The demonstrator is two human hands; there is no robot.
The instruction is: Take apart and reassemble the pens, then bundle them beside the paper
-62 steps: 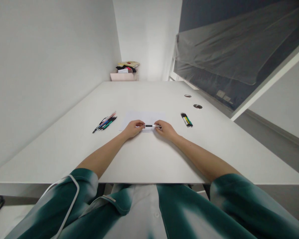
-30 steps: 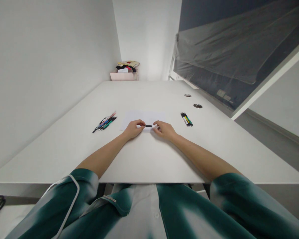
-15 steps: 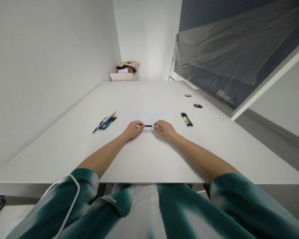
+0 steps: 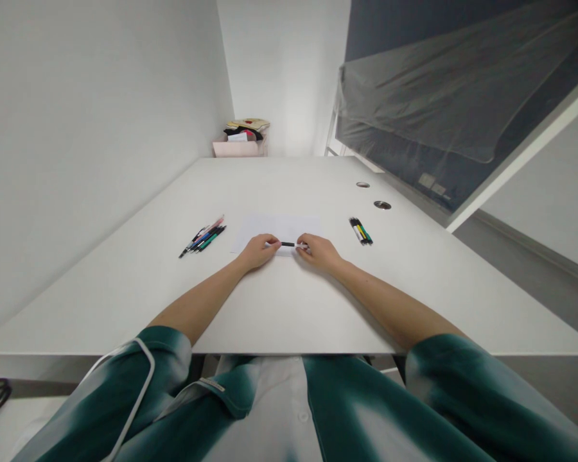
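A pen with a black middle section and pale ends lies level between my two hands, just above the sheet of white paper. My left hand pinches its left end between thumb and fingers. At the right end, the thumb and fingers of my right hand close on the pale part. Whether that pale part is a cap or the barrel is too small to make out. Both wrists rest low near the white tabletop.
Several pens lie in a bunch left of the paper. A smaller row of pens or markers sits to the right. Two round metal grommets are set in the table's right side. At the far end stands a pale pink box with cloth items.
The fingers of my right hand have shifted slightly on the pen's right end. My left hand and the other pens stay where they were.
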